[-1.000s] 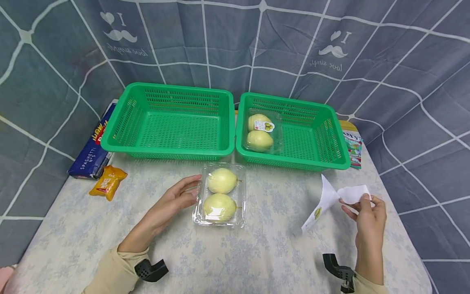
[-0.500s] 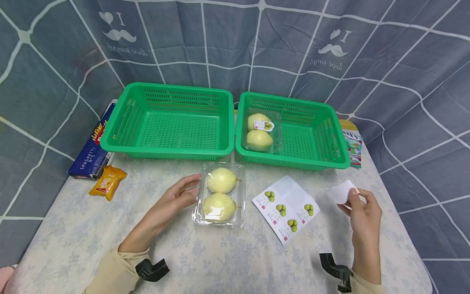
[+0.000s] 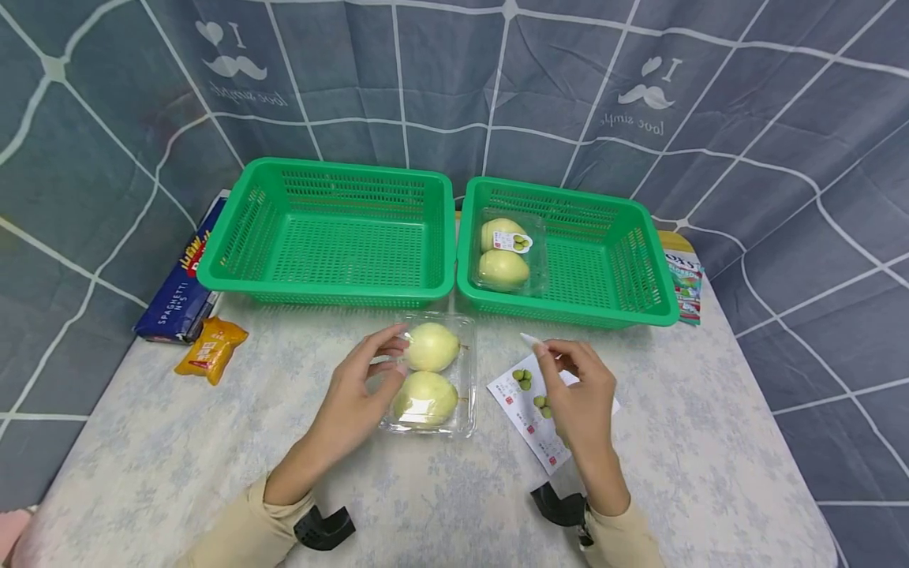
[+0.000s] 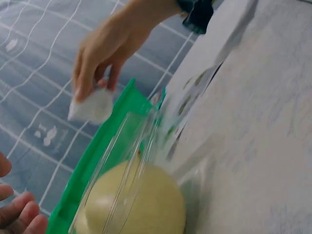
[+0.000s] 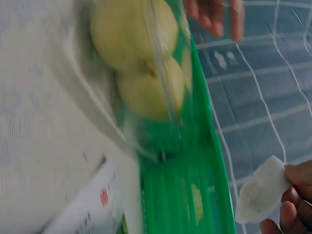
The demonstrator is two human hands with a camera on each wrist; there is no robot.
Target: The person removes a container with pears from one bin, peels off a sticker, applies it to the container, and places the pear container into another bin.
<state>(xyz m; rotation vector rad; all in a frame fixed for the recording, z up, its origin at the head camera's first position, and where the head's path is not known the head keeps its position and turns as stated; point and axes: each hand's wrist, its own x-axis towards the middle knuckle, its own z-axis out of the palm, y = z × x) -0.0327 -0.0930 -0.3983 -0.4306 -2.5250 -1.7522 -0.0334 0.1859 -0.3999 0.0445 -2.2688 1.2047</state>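
A clear plastic clamshell box [image 3: 465,379] holding two pale yellow-green pears [image 3: 426,398] lies on the table, with no label on its lid. My left hand [image 3: 362,398] hovers at its left side, fingers loosely bent and overlapping the box's edge in the head view. Between thumb and fingers my right hand [image 3: 578,394] pinches a small white sticker [image 5: 263,190], its plain back showing in the right wrist view. Under that hand lies a sheet of printed stickers [image 3: 525,402] with green fruit pictures, partly covered by the hand.
Two green baskets [image 3: 327,296] stand side by side at the back. The right basket [image 3: 568,317] contains a labelled box of pears [image 3: 506,252]. At left are a blue spaghetti box [image 3: 173,304] and an orange snack packet [image 3: 211,351]; a colourful packet [image 3: 685,288] sits at right.
The sticker sheet has been laid down on the table. My right hand has moved left with the sticker, towards the pear box. My left hand has shifted right, over the box's edge.
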